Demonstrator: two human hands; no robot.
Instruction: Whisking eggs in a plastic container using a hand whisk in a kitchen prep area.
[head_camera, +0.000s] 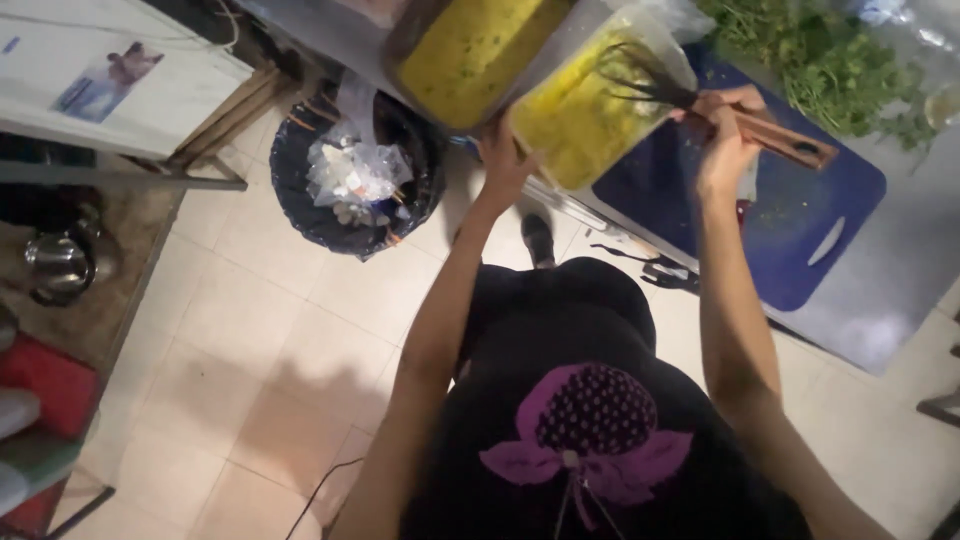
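- We take the dark blue plastic cutting board (790, 240) on the grey counter (900, 300) as our landmark.
- Left hand (503, 160): just off the board's left edge, fingers spread against the underside of a clear plastic container of yellow batter (580, 115). Its grip is a wide, open-palmed brace rather than a closed clasp. In our judgement this steadies the tilted container, which leans over the counter's edge.
- Right hand (722, 135): above the board's upper left corner, grip closed around the brown wooden handle of a dark wire whisk (650, 82). The tines reach into the yellow batter; the handle's free end (800, 148) points out over the board.
- A second, rounder vessel of the same yellow mix (470, 50) sits further left of the board, touching or overlapping the first container; we cannot tell which.
- Green leafy herbs (830, 60) lie heaped beyond the board's far edge.
- Round black waste bin lined with crumpled clear plastic (355, 175): on the tiled floor (250, 330), well left of the board.
- Far left of the board, a white rectangular panel bearing a small bluish picture (105, 80); below it a shiny metal kettle (60, 262).
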